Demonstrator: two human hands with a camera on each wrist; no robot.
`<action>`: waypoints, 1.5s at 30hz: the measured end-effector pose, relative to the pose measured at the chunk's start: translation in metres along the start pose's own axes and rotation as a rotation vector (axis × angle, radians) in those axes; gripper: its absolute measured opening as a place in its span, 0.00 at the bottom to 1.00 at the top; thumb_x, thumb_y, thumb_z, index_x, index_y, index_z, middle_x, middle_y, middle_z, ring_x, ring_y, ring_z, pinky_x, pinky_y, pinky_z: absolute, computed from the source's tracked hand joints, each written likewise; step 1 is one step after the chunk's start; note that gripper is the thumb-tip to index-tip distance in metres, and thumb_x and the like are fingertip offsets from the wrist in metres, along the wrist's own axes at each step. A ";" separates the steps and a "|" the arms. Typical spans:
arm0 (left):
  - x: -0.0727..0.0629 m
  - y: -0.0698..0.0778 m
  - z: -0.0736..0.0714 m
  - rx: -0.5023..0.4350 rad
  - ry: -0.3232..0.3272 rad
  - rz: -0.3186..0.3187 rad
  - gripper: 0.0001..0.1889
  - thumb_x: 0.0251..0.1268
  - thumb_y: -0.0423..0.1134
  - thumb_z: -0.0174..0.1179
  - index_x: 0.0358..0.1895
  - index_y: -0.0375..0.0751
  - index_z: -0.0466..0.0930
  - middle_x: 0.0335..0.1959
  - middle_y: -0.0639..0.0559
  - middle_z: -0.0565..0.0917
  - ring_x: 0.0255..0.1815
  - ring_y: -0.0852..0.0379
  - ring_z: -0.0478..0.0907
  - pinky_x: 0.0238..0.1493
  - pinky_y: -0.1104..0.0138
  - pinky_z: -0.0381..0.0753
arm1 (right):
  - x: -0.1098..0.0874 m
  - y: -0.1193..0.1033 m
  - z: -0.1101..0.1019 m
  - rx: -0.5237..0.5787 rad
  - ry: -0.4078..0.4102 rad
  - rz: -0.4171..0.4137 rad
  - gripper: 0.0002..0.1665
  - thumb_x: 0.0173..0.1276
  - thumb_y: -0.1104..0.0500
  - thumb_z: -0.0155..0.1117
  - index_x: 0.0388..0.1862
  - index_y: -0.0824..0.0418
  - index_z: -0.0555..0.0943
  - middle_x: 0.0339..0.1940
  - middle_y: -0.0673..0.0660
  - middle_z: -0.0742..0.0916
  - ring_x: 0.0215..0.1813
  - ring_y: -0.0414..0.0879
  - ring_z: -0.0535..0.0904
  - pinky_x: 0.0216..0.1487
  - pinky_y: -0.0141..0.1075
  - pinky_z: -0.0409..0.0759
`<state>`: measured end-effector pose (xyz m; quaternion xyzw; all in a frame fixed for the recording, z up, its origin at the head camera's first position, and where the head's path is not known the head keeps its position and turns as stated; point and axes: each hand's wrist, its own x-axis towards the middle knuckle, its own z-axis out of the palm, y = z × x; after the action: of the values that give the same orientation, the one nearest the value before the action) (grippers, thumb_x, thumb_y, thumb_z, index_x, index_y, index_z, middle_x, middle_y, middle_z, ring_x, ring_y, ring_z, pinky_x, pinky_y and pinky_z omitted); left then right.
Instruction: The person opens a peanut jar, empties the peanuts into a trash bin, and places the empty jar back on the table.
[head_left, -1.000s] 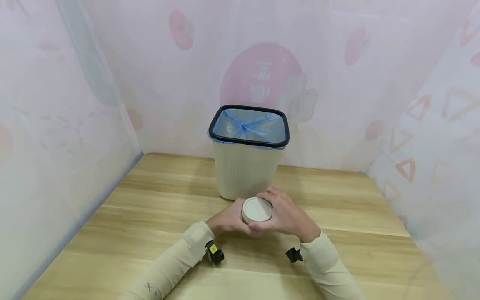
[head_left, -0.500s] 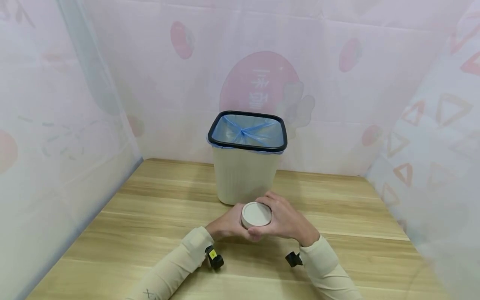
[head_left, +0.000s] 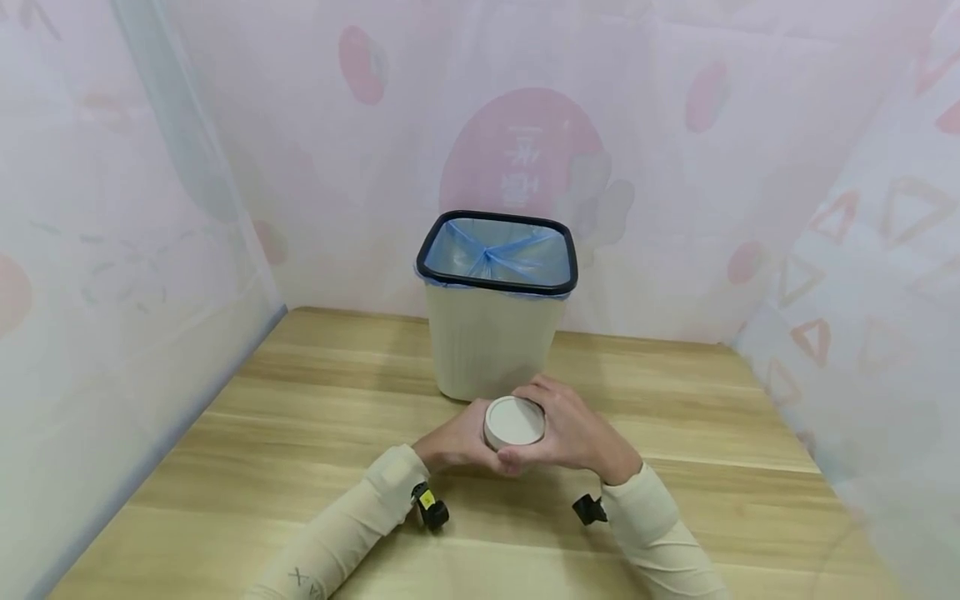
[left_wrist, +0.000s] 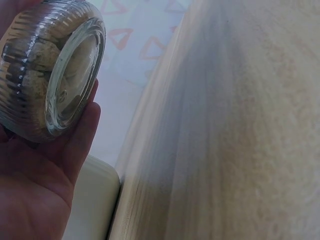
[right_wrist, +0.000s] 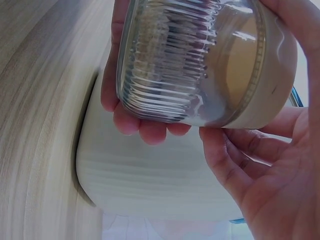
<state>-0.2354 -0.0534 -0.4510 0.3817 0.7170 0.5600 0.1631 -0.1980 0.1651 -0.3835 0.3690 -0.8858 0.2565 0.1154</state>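
A ribbed clear glass jar (right_wrist: 170,65) with a cream lid (head_left: 514,421) is held between both hands above the table, in front of the bin. The left hand (head_left: 461,437) grips the glass body, its fingertips (right_wrist: 152,132) showing along the jar's side in the right wrist view. Fingers and thumb of the right hand (head_left: 573,429) curl round the lid. In the left wrist view the jar's round base (left_wrist: 75,75) faces the camera, and brownish shapes show through the glass. From the head, only the lid's top is seen; the hands hide the body.
Just beyond the hands stands a cream waste bin (head_left: 491,342) with a black rim (head_left: 480,285) and a blue liner (head_left: 525,250). The wooden table (head_left: 300,400) is bordered by printed cloth walls (head_left: 645,167) behind and at both sides.
The head view has dipped and returned slightly. Both hands keep the same hold on the jar and lid, with almost no visible movement.
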 end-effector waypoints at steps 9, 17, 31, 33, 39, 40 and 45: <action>0.003 0.000 -0.001 0.038 -0.001 0.012 0.36 0.44 0.43 0.82 0.62 0.44 0.79 0.53 0.52 0.89 0.52 0.59 0.86 0.59 0.65 0.85 | 0.000 0.000 -0.002 -0.017 0.003 -0.017 0.39 0.53 0.30 0.79 0.52 0.56 0.86 0.43 0.47 0.85 0.44 0.38 0.80 0.43 0.30 0.81; 0.003 -0.001 -0.001 0.045 -0.012 0.014 0.35 0.44 0.41 0.82 0.60 0.42 0.80 0.52 0.50 0.89 0.50 0.59 0.86 0.57 0.65 0.86 | 0.000 -0.001 -0.003 -0.019 -0.008 -0.020 0.39 0.53 0.30 0.79 0.53 0.56 0.87 0.44 0.47 0.85 0.44 0.38 0.80 0.43 0.29 0.81; 0.001 -0.001 -0.002 0.016 -0.059 0.033 0.35 0.46 0.43 0.81 0.62 0.44 0.79 0.53 0.50 0.89 0.51 0.58 0.86 0.58 0.63 0.86 | 0.000 -0.001 -0.006 0.010 -0.035 -0.059 0.41 0.52 0.29 0.80 0.56 0.55 0.87 0.45 0.46 0.84 0.45 0.38 0.79 0.44 0.30 0.81; 0.000 0.000 -0.003 0.007 -0.065 0.026 0.35 0.46 0.43 0.81 0.61 0.44 0.79 0.53 0.50 0.89 0.51 0.57 0.86 0.58 0.63 0.85 | 0.000 0.000 -0.006 0.025 -0.045 -0.068 0.42 0.53 0.29 0.80 0.57 0.54 0.86 0.46 0.46 0.84 0.46 0.38 0.79 0.45 0.30 0.82; 0.000 0.000 -0.003 0.004 -0.064 0.021 0.34 0.45 0.43 0.80 0.60 0.43 0.79 0.52 0.50 0.88 0.51 0.58 0.85 0.59 0.63 0.84 | 0.000 -0.002 -0.009 0.031 -0.076 -0.052 0.43 0.53 0.32 0.80 0.61 0.56 0.85 0.49 0.48 0.85 0.48 0.39 0.81 0.47 0.31 0.82; 0.000 0.000 -0.003 0.007 -0.063 0.023 0.35 0.45 0.43 0.80 0.61 0.42 0.79 0.53 0.49 0.88 0.52 0.58 0.85 0.59 0.63 0.84 | 0.000 -0.002 -0.009 0.031 -0.080 -0.045 0.44 0.54 0.32 0.80 0.62 0.57 0.85 0.50 0.49 0.85 0.48 0.40 0.81 0.47 0.31 0.82; 0.000 0.000 -0.003 -0.012 -0.056 0.027 0.37 0.47 0.44 0.81 0.63 0.43 0.78 0.56 0.49 0.87 0.55 0.57 0.85 0.62 0.62 0.84 | -0.001 -0.001 -0.010 0.047 -0.092 -0.020 0.49 0.54 0.35 0.81 0.67 0.62 0.82 0.53 0.51 0.85 0.51 0.42 0.82 0.51 0.36 0.85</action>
<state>-0.2376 -0.0553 -0.4495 0.4058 0.7035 0.5556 0.1779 -0.1960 0.1707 -0.3749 0.3919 -0.8802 0.2587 0.0687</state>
